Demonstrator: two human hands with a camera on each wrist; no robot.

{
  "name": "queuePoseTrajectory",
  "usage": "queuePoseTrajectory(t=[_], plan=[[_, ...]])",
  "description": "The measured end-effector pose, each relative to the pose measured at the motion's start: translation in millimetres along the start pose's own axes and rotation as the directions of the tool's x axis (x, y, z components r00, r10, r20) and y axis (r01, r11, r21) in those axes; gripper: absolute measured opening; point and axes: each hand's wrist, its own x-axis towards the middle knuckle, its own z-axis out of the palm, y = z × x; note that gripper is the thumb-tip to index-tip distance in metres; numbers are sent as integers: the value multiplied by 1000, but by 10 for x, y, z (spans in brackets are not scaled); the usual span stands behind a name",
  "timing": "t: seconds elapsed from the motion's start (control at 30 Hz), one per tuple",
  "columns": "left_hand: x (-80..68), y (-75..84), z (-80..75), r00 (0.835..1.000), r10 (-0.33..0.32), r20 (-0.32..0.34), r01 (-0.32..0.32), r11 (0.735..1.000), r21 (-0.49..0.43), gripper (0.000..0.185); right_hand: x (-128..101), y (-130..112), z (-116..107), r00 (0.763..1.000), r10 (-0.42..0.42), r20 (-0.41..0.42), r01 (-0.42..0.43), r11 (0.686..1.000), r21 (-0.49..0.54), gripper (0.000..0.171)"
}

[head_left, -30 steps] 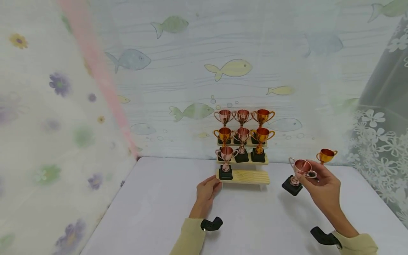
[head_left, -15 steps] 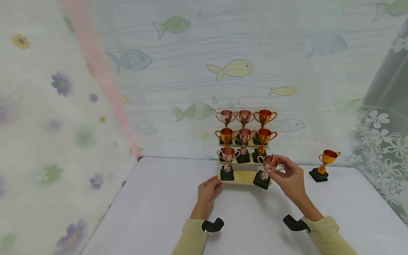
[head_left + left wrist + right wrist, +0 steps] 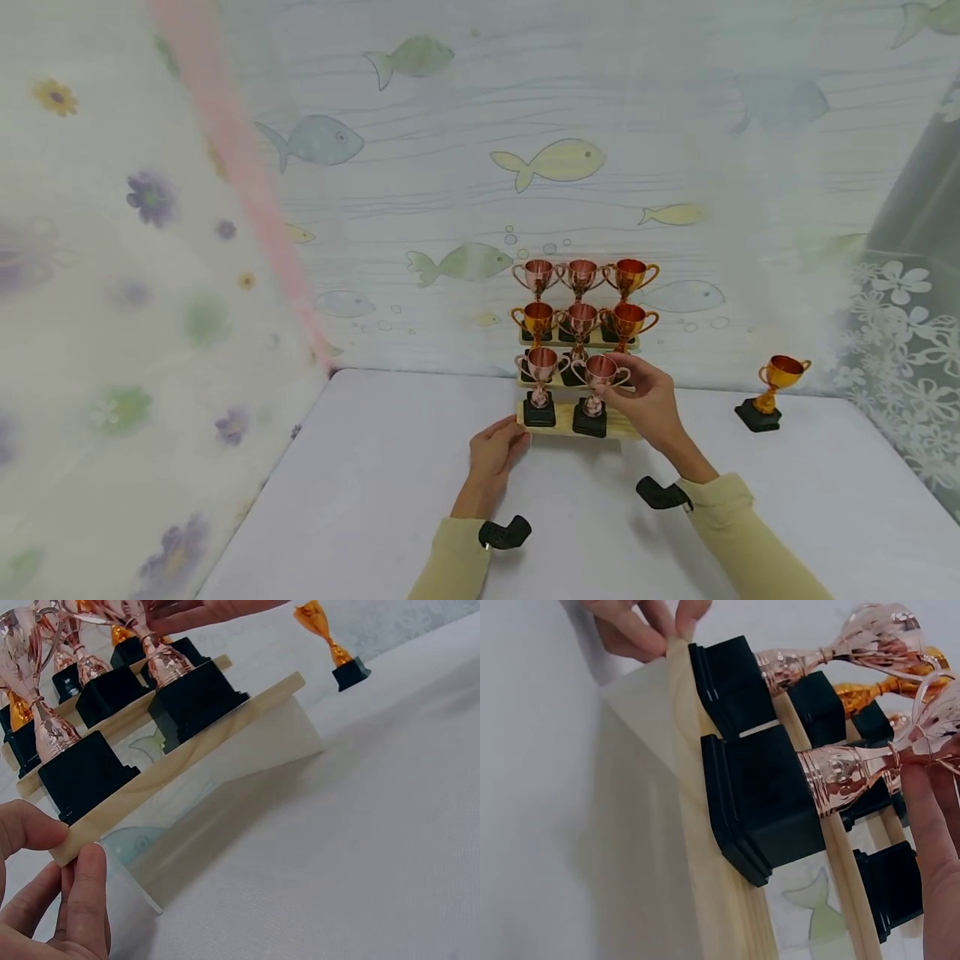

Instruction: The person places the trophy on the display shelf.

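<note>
Stepped wooden rack (image 3: pixel 619 427) on the white table (image 3: pixel 360 517), 3 tiers, against the fish-print backdrop. Top tier: 2 pink cups + 1 orange at the right; mid tier: gold-orange, pink, orange; bottom step: pink cup (image 3: pixel 541 383) at the left end w/ a second pink cup (image 3: pixel 597 392) just beside it, mid-step. That second cup is the one in hand — shiny rose-pink metal bowl, two thin loop handles, ribbed stem, square black base (image 3: pixel 761 802) sitting flat on the step in the right wrist view, upright. Right hand (image 3: pixel 651 402) holds it at the bowl, fingers curled round the rim/handle; thumb side hidden. Left hand (image 3: pixel 491 454) pinches the left end of the bottom step — thumb on top, fingers (image 3: pixel 88 892) under the edge, closed on the wood. A lone orange cup (image 3: pixel 772 392) stands on the table well apart to the right.
</note>
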Motion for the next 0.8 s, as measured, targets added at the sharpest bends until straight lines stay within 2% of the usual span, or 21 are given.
queuePoseTrajectory(t=[0.43,0.8], plan=[[-28,7,1,1000,-20,-14,20,1000,4,42,147,24,11,993,-3,118,3,1000,-5,46],[-41,20,10,1000,-15,-16,15,1000,-1,42,178,48,32,993,22,115,-21,1000,-9,48]])
